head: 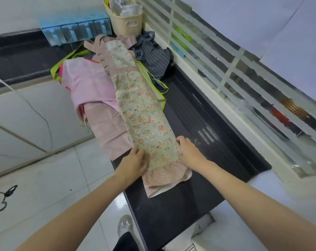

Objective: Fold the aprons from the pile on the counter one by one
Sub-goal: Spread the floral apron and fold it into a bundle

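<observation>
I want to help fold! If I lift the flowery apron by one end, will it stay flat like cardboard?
Probably not. The flowery apron is thin cloth lying folded in a long strip, so it would likely droop and unfold. Its ruffled hem looks soft and light. Both hands, left and right, are at its near end.

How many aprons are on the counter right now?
3: floral apron under both hands, pink apron left of it, striped apron behind by the window. More may be hidden.

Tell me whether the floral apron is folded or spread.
Folded: the floral apron lies as a narrow lengthwise strip on the counter, both hands at its near end.
</observation>
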A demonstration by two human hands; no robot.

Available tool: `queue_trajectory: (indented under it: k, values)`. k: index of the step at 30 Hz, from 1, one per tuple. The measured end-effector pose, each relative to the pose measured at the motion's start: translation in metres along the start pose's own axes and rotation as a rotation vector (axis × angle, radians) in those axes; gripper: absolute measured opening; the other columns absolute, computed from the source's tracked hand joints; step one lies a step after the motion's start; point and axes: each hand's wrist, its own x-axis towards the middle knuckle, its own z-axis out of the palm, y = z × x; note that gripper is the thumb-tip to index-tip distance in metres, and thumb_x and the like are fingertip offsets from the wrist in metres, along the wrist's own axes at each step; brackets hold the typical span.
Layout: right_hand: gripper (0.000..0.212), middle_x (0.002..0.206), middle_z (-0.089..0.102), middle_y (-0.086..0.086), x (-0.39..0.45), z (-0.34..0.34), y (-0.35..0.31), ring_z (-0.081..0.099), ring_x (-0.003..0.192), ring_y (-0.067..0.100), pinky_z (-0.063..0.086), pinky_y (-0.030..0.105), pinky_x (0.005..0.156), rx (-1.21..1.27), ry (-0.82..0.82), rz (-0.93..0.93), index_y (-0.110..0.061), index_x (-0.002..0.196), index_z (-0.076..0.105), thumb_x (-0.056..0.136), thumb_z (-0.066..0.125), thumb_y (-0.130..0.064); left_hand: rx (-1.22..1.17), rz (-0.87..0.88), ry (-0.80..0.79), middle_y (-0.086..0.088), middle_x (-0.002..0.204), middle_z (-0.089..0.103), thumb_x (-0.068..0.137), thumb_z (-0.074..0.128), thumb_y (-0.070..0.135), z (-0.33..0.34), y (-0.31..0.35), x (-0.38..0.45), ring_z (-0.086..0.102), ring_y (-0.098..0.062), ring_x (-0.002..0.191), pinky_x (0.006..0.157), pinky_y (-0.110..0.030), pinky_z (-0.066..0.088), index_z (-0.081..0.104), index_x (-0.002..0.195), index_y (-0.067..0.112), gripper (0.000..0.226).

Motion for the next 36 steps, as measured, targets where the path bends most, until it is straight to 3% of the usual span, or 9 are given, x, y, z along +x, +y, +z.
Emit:
queue_trajectory:
  k: [3, 6, 11, 15, 18, 22, 26, 29, 36]
  values:
    - [0.069, 0.14, 0.028, 0.011, -0.006, -0.005, 0.013, 0.048, 0.107, 0.033, 0.047, 0.041, 0.085, -0.172, -0.044, -0.131, -0.024, 0.145, 0.018, 0.088, 0.051, -0.002, 0.142, 0.363, 0.066, -0.007, 0.072, 0.055, 0.077, 0.04, 0.021, 0.008, -0.003, 0.001, 0.055, -0.025, 0.045, 0.036, -0.026, 0.039, 0.053, 0.084, 0.006, 0.021]
    - [0.104, 0.149, 0.036, 0.005, -0.009, -0.012, 0.035, 0.05, 0.12, 0.034, 0.052, 0.041, 0.085, -0.742, 0.153, -0.534, -0.023, 0.145, 0.019, 0.06, 0.076, -0.001, 0.299, 0.57, 0.094, -0.001, 0.074, 0.057, 0.071, 0.045, 0.024, 0.012, -0.015, 0.0, 0.055, -0.015, 0.05, 0.037, -0.023, 0.041, 0.047, 0.089, 0.012, 0.022]
    - [0.074, 0.14, 0.051, -0.002, 0.003, -0.006, 0.045, 0.05, 0.126, 0.018, 0.043, 0.035, 0.104, -0.811, 0.08, -0.829, -0.015, 0.133, 0.054, 0.065, 0.079, -0.02, 0.216, 0.551, 0.033, 0.0, 0.071, 0.054, 0.07, 0.041, 0.023, 0.014, -0.021, 0.002, 0.053, -0.017, 0.052, 0.037, -0.022, 0.042, 0.045, 0.081, 0.015, 0.015]
    - [0.025, 0.122, 0.062, 0.004, 0.009, -0.017, 0.013, 0.053, 0.118, 0.021, 0.041, 0.028, 0.096, -0.254, -0.132, -0.489, -0.015, 0.114, 0.066, 0.094, 0.052, -0.02, -0.062, 0.169, -0.108, 0.007, 0.071, 0.056, 0.068, 0.029, 0.051, -0.005, -0.005, 0.01, 0.051, -0.011, 0.065, 0.056, -0.019, 0.038, 0.063, 0.08, 0.016, 0.05]
    - [0.044, 0.081, 0.06, 0.004, 0.027, -0.035, -0.008, 0.057, 0.088, 0.024, 0.042, 0.031, 0.073, 0.049, -0.158, -0.092, -0.015, 0.086, 0.067, 0.1, 0.035, -0.042, -0.592, -0.3, -0.176, 0.004, 0.075, 0.061, 0.069, 0.035, 0.06, -0.022, 0.001, 0.021, 0.053, -0.01, 0.069, 0.067, -0.022, 0.044, 0.063, 0.078, 0.015, 0.054]
    - [0.045, 0.083, 0.051, 0.002, 0.059, -0.033, -0.009, 0.05, 0.082, 0.021, 0.037, 0.03, 0.065, 0.168, -0.119, 0.159, -0.019, 0.067, 0.04, 0.099, 0.033, -0.05, -1.101, -0.633, -0.237, -0.002, 0.087, 0.071, 0.094, 0.023, 0.059, -0.035, -0.014, 0.023, 0.063, -0.018, 0.081, 0.072, -0.026, 0.047, 0.065, 0.099, 0.019, 0.058]
    - [0.045, 0.097, 0.054, 0.007, 0.074, -0.024, -0.012, 0.052, 0.089, 0.024, 0.043, 0.031, 0.075, 0.204, -0.108, 0.285, -0.01, 0.094, 0.051, 0.099, 0.03, -0.05, -1.022, -0.532, -0.39, -0.001, 0.091, 0.065, 0.064, 0.039, 0.087, -0.044, -0.026, 0.02, 0.046, -0.013, 0.074, 0.068, -0.025, 0.036, 0.063, 0.108, 0.021, 0.082]
    - [0.051, 0.103, 0.055, 0.009, 0.079, -0.022, -0.021, 0.055, 0.097, 0.027, 0.049, 0.036, 0.084, 0.205, -0.135, 0.337, -0.007, 0.11, 0.053, 0.1, 0.026, -0.048, -0.889, -0.335, -0.483, 0.022, 0.109, 0.059, 0.055, 0.067, 0.075, -0.046, -0.023, 0.022, 0.055, 0.0, 0.093, 0.074, -0.012, 0.041, 0.048, 0.116, 0.038, 0.074]
    - [0.057, 0.12, 0.063, -0.001, 0.071, -0.026, -0.023, 0.059, 0.111, 0.014, 0.047, 0.033, 0.097, 0.591, -0.462, 0.257, -0.015, 0.128, 0.052, 0.086, 0.057, -0.054, -0.412, -0.244, -0.149, -0.001, 0.096, 0.068, 0.074, 0.066, 0.059, -0.036, -0.037, 0.04, 0.064, -0.019, 0.092, 0.074, -0.027, 0.047, 0.057, 0.102, 0.022, 0.047]
